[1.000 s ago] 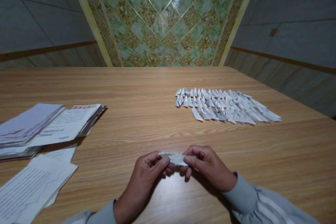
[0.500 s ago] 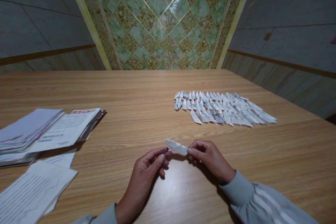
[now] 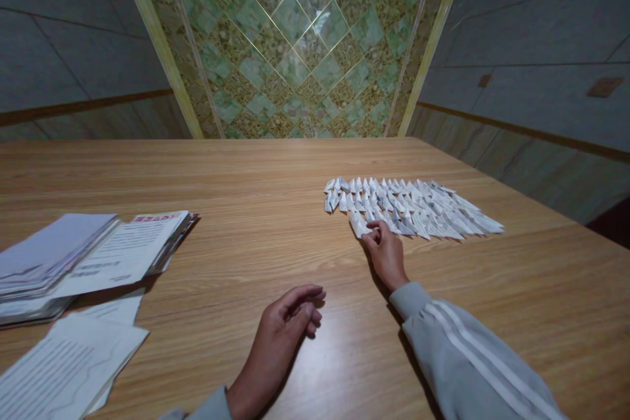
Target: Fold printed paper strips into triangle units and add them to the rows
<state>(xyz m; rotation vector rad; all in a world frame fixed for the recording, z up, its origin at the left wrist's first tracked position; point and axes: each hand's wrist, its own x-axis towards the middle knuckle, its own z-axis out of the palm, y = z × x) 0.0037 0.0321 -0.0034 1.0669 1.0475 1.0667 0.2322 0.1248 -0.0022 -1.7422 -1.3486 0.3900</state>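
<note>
Table (image 3: 236, 197): wood-grain top, smooth, satin sheen (it returns light as a pale, blurred glow). Folded pieces (image 3: 413, 207): thin paper, matt, sharply creased. Stack (image 3: 56, 243) and loose sheets (image 3: 73, 361): paper, smooth, matt. Sleeve (image 3: 467, 348): woven-looking cloth, matt, softly wrinkled. Far wall (image 3: 305, 46): patterned tile, glossy, with bright reflections. Side wall (image 3: 531, 33): stone-look panels, smooth, low sheen.

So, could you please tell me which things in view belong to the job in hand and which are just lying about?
In use:
Pointed, folded white paper pieces in rows
Bare right hand, at the nearest row's left end

Seemingly just lying about, untouched:
Thick stack of white and pale-lilac paper sheets
Loose, dark-lined white paper sheets
</note>
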